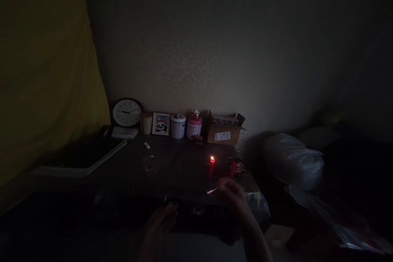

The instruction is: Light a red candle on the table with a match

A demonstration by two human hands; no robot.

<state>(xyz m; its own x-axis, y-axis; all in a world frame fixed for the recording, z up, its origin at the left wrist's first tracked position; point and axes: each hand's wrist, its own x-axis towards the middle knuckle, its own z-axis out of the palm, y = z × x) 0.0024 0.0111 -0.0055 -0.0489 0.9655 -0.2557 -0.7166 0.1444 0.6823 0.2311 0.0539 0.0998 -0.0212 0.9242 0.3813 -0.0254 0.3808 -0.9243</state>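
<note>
The room is dark and the hands are dim. My right hand (232, 193) is closed in a pinch, and a thin pale matchstick (211, 191) sticks out leftward from the fingertips, with no flame on it. A lit red candle (211, 167) stands upright on the dark table (181, 176), beyond the matchstick. Just behind my right hand is a second red candle (233, 168), tilted, with no flame visible. My left hand (161, 217) is low at the table's near edge, fingers curled; whatever they hold is lost in shadow.
Along the wall are a round clock (127, 112), a panda picture frame (161, 124), a white tin (178, 126), a pink-lidded jar (194, 128) and an open cardboard box (224, 135). A dish of small items (241, 167) sits by the tilted candle. Plastic bags (293, 161) lie right.
</note>
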